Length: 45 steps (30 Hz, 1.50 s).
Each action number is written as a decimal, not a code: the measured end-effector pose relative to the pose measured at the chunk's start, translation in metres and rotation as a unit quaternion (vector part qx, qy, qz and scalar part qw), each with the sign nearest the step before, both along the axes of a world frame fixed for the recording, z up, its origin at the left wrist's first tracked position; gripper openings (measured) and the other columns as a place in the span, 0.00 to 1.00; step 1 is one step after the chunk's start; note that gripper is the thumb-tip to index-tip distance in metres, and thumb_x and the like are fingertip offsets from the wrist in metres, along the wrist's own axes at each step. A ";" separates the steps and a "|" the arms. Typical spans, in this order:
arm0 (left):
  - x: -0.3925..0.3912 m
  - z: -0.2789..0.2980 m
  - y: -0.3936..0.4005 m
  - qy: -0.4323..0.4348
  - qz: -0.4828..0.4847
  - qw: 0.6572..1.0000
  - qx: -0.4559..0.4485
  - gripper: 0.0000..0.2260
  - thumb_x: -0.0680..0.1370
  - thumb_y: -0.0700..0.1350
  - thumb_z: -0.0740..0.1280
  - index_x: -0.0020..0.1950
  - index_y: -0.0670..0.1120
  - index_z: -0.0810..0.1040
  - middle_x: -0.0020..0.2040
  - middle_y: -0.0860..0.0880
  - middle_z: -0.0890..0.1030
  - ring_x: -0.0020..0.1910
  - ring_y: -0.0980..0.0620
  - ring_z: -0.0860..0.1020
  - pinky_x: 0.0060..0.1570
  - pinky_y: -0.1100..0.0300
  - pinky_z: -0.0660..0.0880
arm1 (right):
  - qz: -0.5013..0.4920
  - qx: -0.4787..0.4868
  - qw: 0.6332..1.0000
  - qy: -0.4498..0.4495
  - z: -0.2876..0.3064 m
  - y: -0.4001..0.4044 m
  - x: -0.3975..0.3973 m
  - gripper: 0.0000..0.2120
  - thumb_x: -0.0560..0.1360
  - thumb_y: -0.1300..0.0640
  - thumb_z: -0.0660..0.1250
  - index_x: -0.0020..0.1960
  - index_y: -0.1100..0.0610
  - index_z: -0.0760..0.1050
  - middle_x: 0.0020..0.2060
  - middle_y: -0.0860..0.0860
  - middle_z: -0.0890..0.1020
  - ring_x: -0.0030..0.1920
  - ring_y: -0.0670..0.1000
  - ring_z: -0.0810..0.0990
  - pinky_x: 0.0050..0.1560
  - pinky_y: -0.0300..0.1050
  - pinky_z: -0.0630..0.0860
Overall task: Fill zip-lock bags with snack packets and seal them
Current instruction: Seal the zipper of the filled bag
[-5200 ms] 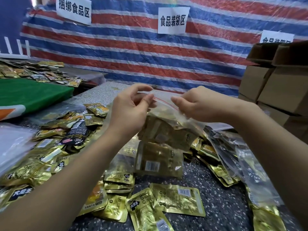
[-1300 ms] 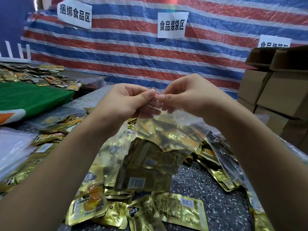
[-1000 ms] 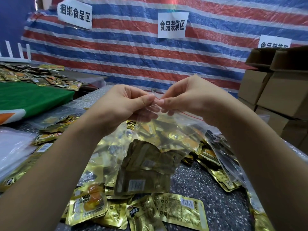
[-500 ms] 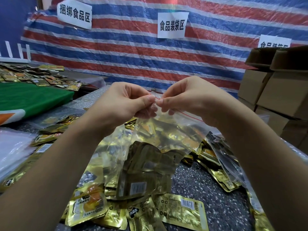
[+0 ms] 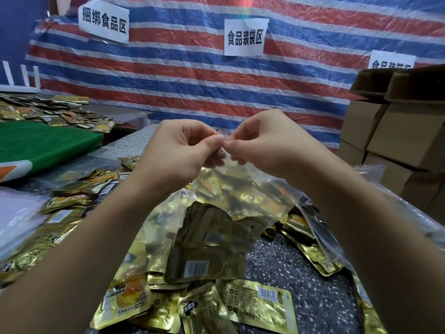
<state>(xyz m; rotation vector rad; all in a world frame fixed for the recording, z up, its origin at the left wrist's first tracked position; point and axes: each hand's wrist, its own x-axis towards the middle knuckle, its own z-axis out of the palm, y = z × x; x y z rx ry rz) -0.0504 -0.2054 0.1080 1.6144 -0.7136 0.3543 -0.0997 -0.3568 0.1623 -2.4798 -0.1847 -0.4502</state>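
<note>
While both thumbs meet at bag mouth, left hand (image 5: 179,150) and right hand (image 5: 262,143) pinch zip strip of zip-lock bag (image 5: 216,213), fingers curled, clamped on plastic. Bag hangs above speckled table (image 5: 301,280), full of gold snack packets (image 5: 212,239). Advice: run pinch outward along strip, keep both tracks aligned, press air out (seal state cannot be told from here). Loose packets (image 5: 257,304) lie beneath. Against frame five seconds back: hands then apart at mouth corners, now touching at centre; bag raised slightly.
</note>
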 end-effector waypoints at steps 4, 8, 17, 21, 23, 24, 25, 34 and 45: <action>-0.001 -0.002 -0.003 -0.023 0.023 0.999 0.003 0.06 0.79 0.39 0.68 0.44 0.42 0.83 0.35 0.48 0.84 0.33 0.53 0.83 0.37 0.64 0.79 | -0.008 -0.012 1.000 -0.023 -0.002 0.001 -0.001 0.13 0.76 0.47 0.72 0.35 0.52 0.82 0.32 0.50 0.84 0.34 0.48 0.81 0.36 0.48 0.78; -0.003 0.001 -0.001 -0.031 0.041 0.999 -0.015 0.06 0.79 0.40 0.68 0.43 0.46 0.83 0.36 0.49 0.85 0.34 0.53 0.84 0.38 0.63 0.80 | 0.008 0.010 0.999 -0.043 0.000 0.001 0.000 0.13 0.76 0.48 0.72 0.35 0.50 0.81 0.32 0.50 0.84 0.37 0.50 0.83 0.39 0.48 0.81; -0.008 0.007 0.000 0.018 0.014 0.996 -0.089 0.08 0.81 0.42 0.65 0.44 0.44 0.81 0.36 0.49 0.83 0.36 0.50 0.83 0.38 0.59 0.81 | 0.040 -0.001 0.998 -0.041 0.009 -0.003 0.003 0.09 0.77 0.49 0.70 0.40 0.50 0.83 0.34 0.43 0.85 0.37 0.44 0.83 0.40 0.42 0.81; -0.008 0.009 0.001 0.045 -0.012 0.994 -0.101 0.07 0.81 0.44 0.65 0.45 0.43 0.80 0.36 0.50 0.83 0.36 0.52 0.83 0.38 0.60 0.80 | 0.047 -0.010 0.997 -0.065 0.009 -0.002 0.004 0.08 0.78 0.51 0.70 0.41 0.49 0.83 0.34 0.43 0.85 0.37 0.42 0.83 0.39 0.39 0.80; -0.008 0.008 0.000 0.063 -0.021 0.993 -0.101 0.07 0.80 0.43 0.66 0.46 0.43 0.81 0.36 0.50 0.83 0.36 0.52 0.83 0.38 0.60 0.80 | 0.047 -0.010 0.996 -0.070 0.008 -0.002 0.004 0.08 0.78 0.51 0.70 0.41 0.49 0.83 0.34 0.44 0.85 0.37 0.43 0.83 0.38 0.38 0.80; -0.007 0.007 -0.001 0.071 -0.025 0.992 -0.103 0.07 0.80 0.43 0.66 0.46 0.43 0.81 0.36 0.50 0.83 0.36 0.52 0.83 0.38 0.61 0.80 | 0.047 -0.010 0.996 -0.070 0.008 -0.002 0.004 0.08 0.78 0.50 0.70 0.41 0.49 0.83 0.34 0.45 0.85 0.37 0.44 0.83 0.37 0.38 0.80; -0.007 0.007 -0.001 0.075 -0.026 0.992 -0.103 0.06 0.80 0.43 0.66 0.46 0.43 0.81 0.36 0.50 0.83 0.35 0.52 0.83 0.38 0.61 0.80 | 0.047 -0.010 0.997 -0.068 0.008 -0.002 0.003 0.08 0.78 0.50 0.70 0.41 0.49 0.83 0.34 0.45 0.85 0.37 0.45 0.83 0.37 0.38 0.80; -0.010 0.002 -0.008 -0.019 0.031 0.996 -0.081 0.07 0.80 0.41 0.66 0.45 0.43 0.82 0.36 0.49 0.83 0.35 0.55 0.81 0.37 0.64 0.78 | 0.036 -0.061 0.994 -0.087 0.007 -0.001 0.000 0.07 0.79 0.51 0.69 0.43 0.49 0.82 0.35 0.45 0.83 0.35 0.43 0.81 0.36 0.38 0.77; -0.013 -0.002 -0.012 -0.066 0.094 0.990 -0.088 0.06 0.81 0.42 0.66 0.47 0.42 0.81 0.38 0.49 0.83 0.35 0.54 0.82 0.39 0.59 0.81 | 0.031 -0.106 0.985 -0.132 0.001 0.000 0.000 0.07 0.80 0.52 0.67 0.47 0.52 0.81 0.36 0.43 0.80 0.36 0.42 0.77 0.34 0.35 0.72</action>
